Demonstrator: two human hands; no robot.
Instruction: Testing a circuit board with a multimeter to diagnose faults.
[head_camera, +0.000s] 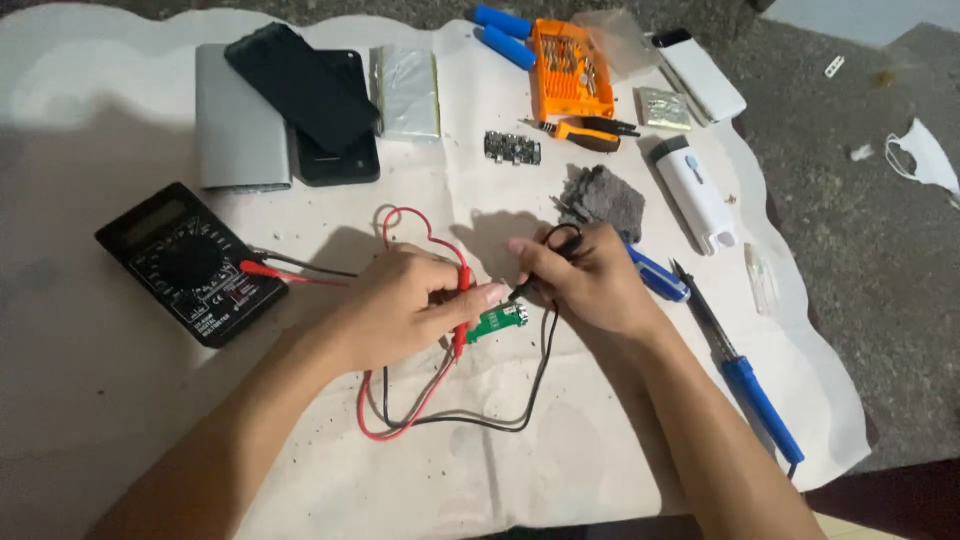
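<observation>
Both hands probing a small green circuit board

Left hand (400, 305) pinches the red probe (461, 310), right hand (585, 275) grips the black probe (525, 288), both tips at the board (497, 321); multimeter (190, 262) far left.

A matt, slightly creased white cloth (620, 450) covers the rough grey floor (860, 240). The multimeter (190, 262) near the cloth's left edge looks matt black plastic; the circuit board (497, 321) is glossy green, the foil pouch (406, 92) shiny, the screwdriver case (568, 68) smooth orange plastic.
</observation>
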